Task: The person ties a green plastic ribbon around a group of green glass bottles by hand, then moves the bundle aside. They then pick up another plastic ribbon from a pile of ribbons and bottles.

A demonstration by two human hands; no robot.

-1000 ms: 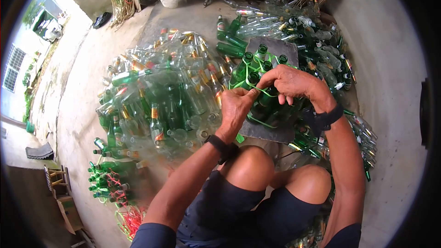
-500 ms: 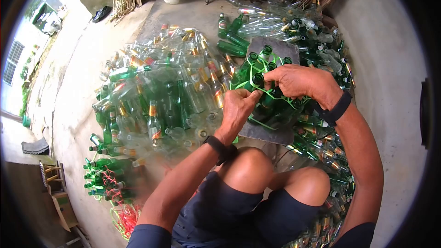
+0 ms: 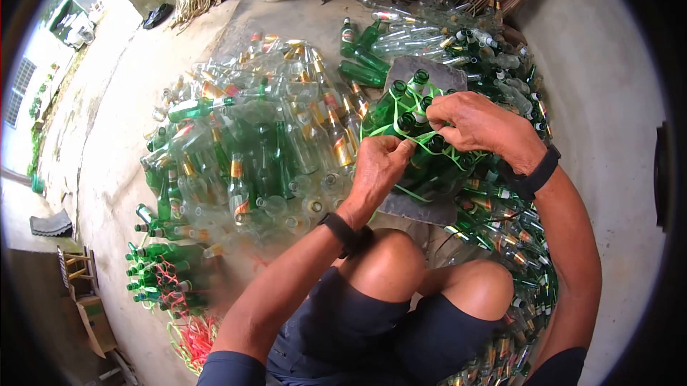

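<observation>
The right hand [image 3: 478, 123] has drawn away from the left hand [image 3: 379, 166], its hold unclear, while the left pinches pliable green strapping [image 3: 411, 193] around upright glass bottles [image 3: 433, 165] on a grey slab [image 3: 415, 209], likely heavy, slippery, breakable, and best supported low.

right hand [image 3: 476, 125]: moved away from left hand [image 3: 379, 164] | gap between their fingertips: wider than before

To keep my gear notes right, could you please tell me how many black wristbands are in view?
2. The left wristband sits just behind the left hand; the right wristband sits just behind the right hand. I see no others.
</observation>
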